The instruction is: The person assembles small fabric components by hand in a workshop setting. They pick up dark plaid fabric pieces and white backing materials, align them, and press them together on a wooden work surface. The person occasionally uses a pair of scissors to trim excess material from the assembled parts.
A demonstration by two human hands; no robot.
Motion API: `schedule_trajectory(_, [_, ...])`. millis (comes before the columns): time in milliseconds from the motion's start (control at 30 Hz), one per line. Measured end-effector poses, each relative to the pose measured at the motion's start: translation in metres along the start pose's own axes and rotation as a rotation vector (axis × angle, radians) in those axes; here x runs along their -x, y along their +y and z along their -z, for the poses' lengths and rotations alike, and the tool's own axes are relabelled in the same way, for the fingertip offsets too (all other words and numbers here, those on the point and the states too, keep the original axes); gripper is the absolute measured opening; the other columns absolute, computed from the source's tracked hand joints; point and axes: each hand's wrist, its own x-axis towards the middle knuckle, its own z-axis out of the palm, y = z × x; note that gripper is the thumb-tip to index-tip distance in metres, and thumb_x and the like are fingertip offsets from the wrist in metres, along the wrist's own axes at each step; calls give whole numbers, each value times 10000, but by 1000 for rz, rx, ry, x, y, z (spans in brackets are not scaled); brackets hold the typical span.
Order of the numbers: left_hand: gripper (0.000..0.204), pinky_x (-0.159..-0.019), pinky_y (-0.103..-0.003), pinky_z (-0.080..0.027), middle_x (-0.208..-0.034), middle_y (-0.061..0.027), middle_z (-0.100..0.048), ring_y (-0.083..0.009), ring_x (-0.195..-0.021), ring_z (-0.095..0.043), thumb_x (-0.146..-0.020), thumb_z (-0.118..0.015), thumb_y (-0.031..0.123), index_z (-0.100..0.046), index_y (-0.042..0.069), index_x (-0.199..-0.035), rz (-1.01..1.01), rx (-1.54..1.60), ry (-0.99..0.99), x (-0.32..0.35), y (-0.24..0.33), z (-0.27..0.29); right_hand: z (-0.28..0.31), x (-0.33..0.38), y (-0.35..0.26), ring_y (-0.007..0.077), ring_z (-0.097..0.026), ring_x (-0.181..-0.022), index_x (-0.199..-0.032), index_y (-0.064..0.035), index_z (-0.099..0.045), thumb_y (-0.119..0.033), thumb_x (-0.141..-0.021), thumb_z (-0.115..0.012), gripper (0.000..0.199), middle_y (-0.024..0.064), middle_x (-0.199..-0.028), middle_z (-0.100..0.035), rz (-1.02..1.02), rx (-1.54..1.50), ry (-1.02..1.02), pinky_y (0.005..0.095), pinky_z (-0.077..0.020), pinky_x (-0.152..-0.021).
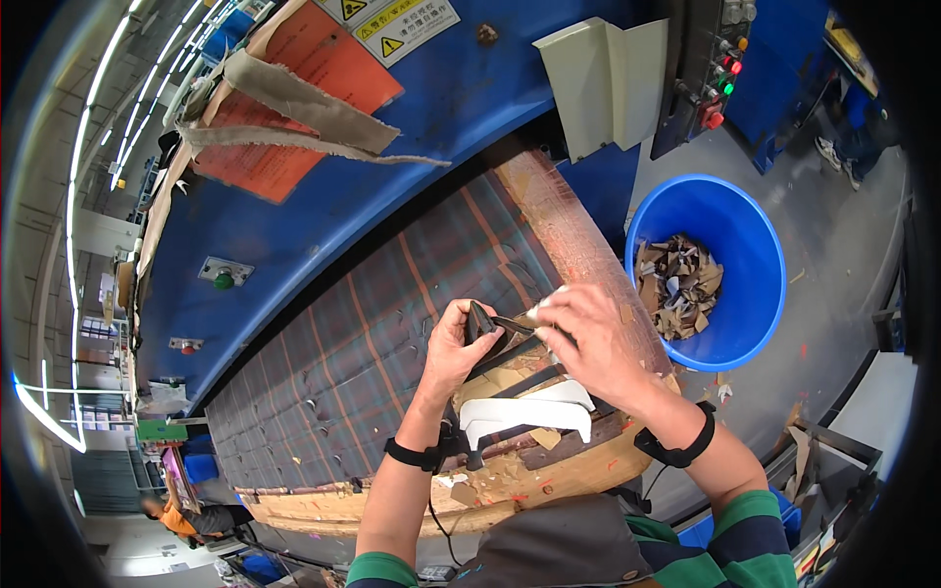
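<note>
Looks mid-job to me: the left hand [457, 345] has a folded dark piece [480, 323] gripped between thumb and fingers, and the right hand [591, 338] seems to be pinching the end of a thin dark strip [515, 325] coming off it. So the piece is up in the air, just above the near right part of the plaid-covered surface [323, 363]. Can't tell if the strip is a separate bit or part of the piece, but the two aren't apart yet, so I'd call this one unfinished. Below the hands there are more dark strips [529, 382] over tan scraps, plus white curved pieces [524, 416] that neither hand is holding. No idea how many are left, tbh. The blue bin [755, 265] on the right has a decent pile of offcuts [676, 284] in it, so I'd guess plenty is done. Writing-wise, the blue machine has a warning label [407, 24] with yellow triangles and printed characters, and an orange-red sheet [343, 59] whose small print I can't make out. No brand I can spot.
</note>
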Motion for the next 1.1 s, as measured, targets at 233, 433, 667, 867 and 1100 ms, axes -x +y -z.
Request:
schedule_trajectory(233, [374, -914, -259, -514, -1096, -2, -642, -86, -1027, -611, -868, -784, -23, -585, 57, -1174, -43, -112, -35, 2, -1, -10, -17, -4, -4, 287, -639, -954, -984, -27, -729, -174, -919, -743, 162, 98, -908, -720, -263, -309, -48, 410, -498, -861])
schedule_trajectory(433, [442, -966, -274, -522, -1152, -26, -668, -102, -1081, -622, -869, -799, 1, -597, 56, -1258, -8, -91, -68, 3, 0, -7, -19, -7, -3, 232, -635, -923, -941, -23, -746, -187, -914, -751, 166, 92, -902, -727, -357, -460, -119, 381, -507, -833])
schedule_trajectory(667, [468, -1030, -303, -498, -1223, -73, -662, -137, -1140, -615, -903, -715, -62, -576, 7, -1344, 74, 40, -111, 7, 8, 2, -20, -5, 0, 252, -634, -915, -923, -23, -737, -187, -914, -751, 165, 99, -886, -719, -352, -435, -85, 388, -503, -821])
schedule_trajectory(867, [431, -1024, -299, -478, -1211, -61, -658, -133, -1128, -611, -960, -665, 2, -560, 0, -1378, 24, 29, 16, 10, 9, 8, -14, 1, 0, 308, -628, -934, -896, -12, -683, -171, -921, -736, 170, 119, -868, -683, -215, -232, -76, 420, -494, -831])
schedule_trajectory(1100, [262, -678, -292, -501, -1003, -42, -551, -140, -751, -563, -1080, -467, 170, -589, -11, -1225, -232, 262, 327, 16, 50, 19, 12, 14, -1, 264, -625, -872, -991, -1, -663, -172, -926, -739, 198, 128, -979, -646, -187, -84, -53, 393, -509, -785])
